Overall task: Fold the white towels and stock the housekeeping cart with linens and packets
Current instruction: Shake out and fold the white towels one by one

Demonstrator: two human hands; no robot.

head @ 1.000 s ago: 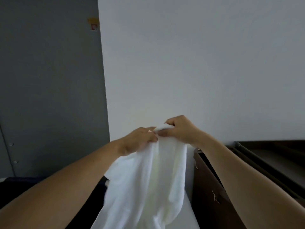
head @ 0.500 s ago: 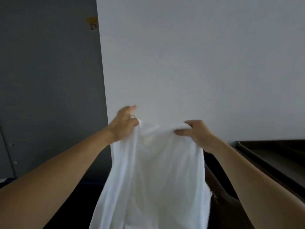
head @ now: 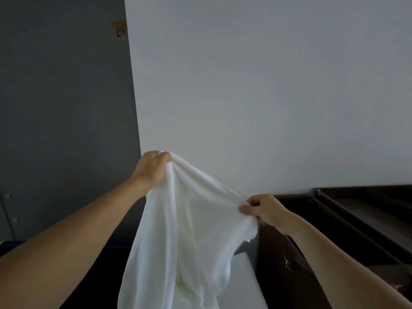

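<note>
Your left hand (head: 153, 168) and right hand (head: 266, 211) each pinch the white towel (head: 189, 230) in curled fingers, up in the air. The right pinch holds only a small edge, so it could slip and the towel would drop.

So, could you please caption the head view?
Higher left hand and lower right hand grip a white towel by its top edge.

A dark brown cart (head: 275, 266) stands at the right against the pale wall (head: 267, 85); a flat white slab (head: 243, 284) lies just beside its left side.
</note>
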